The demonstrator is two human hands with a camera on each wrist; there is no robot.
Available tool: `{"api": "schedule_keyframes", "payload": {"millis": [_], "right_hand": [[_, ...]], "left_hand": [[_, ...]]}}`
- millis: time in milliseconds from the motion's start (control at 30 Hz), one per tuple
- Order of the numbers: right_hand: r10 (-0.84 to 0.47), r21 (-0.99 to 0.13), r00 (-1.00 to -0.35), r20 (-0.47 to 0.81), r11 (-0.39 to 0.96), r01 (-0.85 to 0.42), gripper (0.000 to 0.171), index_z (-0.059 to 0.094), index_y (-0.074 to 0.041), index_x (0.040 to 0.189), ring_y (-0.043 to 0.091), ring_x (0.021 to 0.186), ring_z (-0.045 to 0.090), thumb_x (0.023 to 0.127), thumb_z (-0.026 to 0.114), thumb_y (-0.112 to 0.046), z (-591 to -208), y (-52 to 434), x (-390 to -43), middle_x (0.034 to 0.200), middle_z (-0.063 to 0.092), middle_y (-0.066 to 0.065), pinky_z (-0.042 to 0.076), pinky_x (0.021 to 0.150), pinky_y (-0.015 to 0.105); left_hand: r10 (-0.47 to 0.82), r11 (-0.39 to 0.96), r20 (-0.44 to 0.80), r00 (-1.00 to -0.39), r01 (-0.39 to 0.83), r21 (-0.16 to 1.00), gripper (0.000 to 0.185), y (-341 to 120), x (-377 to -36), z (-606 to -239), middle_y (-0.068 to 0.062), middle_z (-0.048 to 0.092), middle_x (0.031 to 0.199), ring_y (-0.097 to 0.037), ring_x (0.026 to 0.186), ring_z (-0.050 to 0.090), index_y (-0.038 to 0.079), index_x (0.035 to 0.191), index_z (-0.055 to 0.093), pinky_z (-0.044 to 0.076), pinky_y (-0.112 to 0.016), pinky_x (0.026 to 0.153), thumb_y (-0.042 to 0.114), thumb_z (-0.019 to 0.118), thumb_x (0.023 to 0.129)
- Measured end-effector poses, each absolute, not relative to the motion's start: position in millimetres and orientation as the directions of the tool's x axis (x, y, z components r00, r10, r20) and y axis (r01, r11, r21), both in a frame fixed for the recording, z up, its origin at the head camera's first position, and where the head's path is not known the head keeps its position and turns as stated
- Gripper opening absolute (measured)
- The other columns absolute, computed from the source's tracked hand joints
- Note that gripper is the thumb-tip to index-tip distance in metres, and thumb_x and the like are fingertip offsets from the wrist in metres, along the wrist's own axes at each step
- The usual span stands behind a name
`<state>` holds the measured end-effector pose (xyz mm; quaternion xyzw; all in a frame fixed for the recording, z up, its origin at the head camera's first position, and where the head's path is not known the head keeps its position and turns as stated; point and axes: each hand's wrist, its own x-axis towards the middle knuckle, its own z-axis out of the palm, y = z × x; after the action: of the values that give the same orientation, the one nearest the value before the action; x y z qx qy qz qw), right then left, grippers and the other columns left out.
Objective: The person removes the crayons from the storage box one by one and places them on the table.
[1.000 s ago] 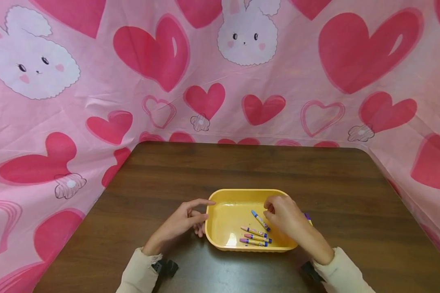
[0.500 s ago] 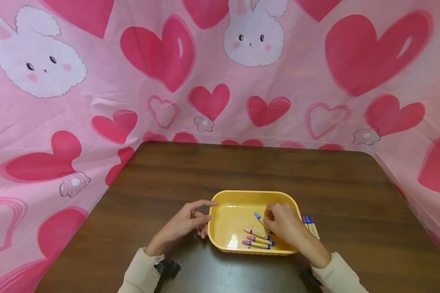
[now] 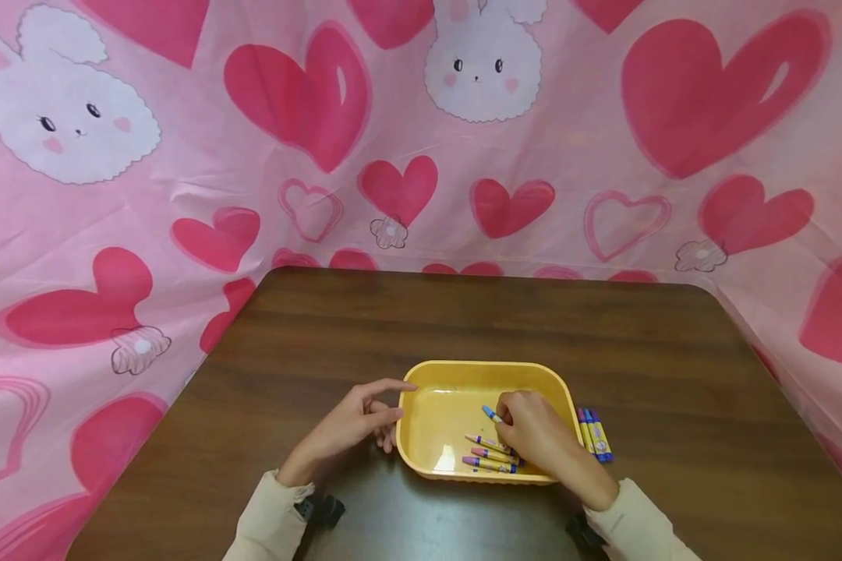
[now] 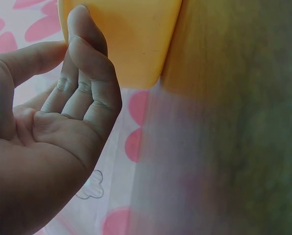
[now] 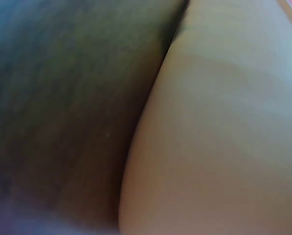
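left hand [image 3: 354, 425] resting fingers against yellow plastic tray [image 3: 435, 436] rim, holding nothing | right hand [image 3: 529, 432] reaching palm-down into tray, pinching blue-tipped crayon [image 3: 492, 414]

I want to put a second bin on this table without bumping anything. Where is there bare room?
The far half of the table, between the yellow tray and the pink cloth, is bare, as are the far-right and near-left stretches. It is crowded beside the tray: the left hand on one side, loose crayons on the other, the right hand inside.

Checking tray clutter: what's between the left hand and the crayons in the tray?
Head view: only the yellow tray wall and bare floor separate the left hand from the crayons.
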<state>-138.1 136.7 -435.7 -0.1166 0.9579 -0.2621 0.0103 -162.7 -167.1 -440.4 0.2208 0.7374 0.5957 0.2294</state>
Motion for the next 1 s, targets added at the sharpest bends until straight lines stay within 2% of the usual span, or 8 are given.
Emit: {"api": "schedule_keyframes", "payload": {"millis": [167, 467, 567, 1000], "right_hand": [[-0.233, -0.517, -0.972, 0.036, 0.828, -0.217, 0.018, 0.063, -0.013, 0.072, 0.008, 0.054, 0.047, 0.082, 0.077, -0.007, -436, 138, -139, 0.057, 0.051, -0.008, 0.041, 0.049, 0.023], [-0.251, -0.506, -0.966, 0.068, 0.825, -0.25, 0.019, 0.062, -0.013, 0.07, 0.007, 0.053, 0.047, 0.08, 0.077, -0.006, -438, 140, -138, 0.055, 0.049, -0.011, 0.041, 0.05, 0.023], [-0.252, -0.507, -0.965, 0.073, 0.824, -0.254, 0.02, 0.062, -0.014, 0.069, 0.007, 0.053, 0.046, 0.08, 0.076, -0.005, -438, 140, -138, 0.055, 0.049, -0.011, 0.041, 0.05, 0.024], [-0.217, -0.527, -0.972, 0.09, 0.818, -0.231, 0.009, 0.068, -0.008, 0.077, 0.011, 0.057, 0.046, 0.079, 0.074, -0.002, -427, 139, -135, 0.066, 0.054, -0.004, 0.04, 0.05, 0.024]], "left_hand": [[0.605, 0.188, -0.069, -0.793, 0.058, 0.981, 0.042, -168, -164, -441, -0.021, 0.067, 0.073, -0.037, 0.06, 0.065, 0.004, 0.141, 0.052, 0.057, -0.033, 0.057, 0.008, 0.058, 0.1], [0.605, 0.19, -0.077, -0.792, 0.049, 0.981, 0.043, -168, -165, -444, -0.018, 0.068, 0.074, -0.026, 0.059, 0.066, 0.005, 0.142, 0.052, 0.057, -0.031, 0.059, 0.01, 0.059, 0.1], [0.604, 0.191, -0.079, -0.793, 0.048, 0.98, 0.043, -168, -164, -443, -0.018, 0.067, 0.073, -0.027, 0.059, 0.065, 0.005, 0.142, 0.051, 0.057, -0.031, 0.059, 0.011, 0.059, 0.1], [0.6, 0.185, -0.071, -0.797, 0.052, 0.981, 0.043, -167, -163, -441, -0.014, 0.068, 0.071, -0.022, 0.058, 0.065, 0.006, 0.142, 0.052, 0.057, -0.031, 0.057, 0.009, 0.059, 0.1]]}}
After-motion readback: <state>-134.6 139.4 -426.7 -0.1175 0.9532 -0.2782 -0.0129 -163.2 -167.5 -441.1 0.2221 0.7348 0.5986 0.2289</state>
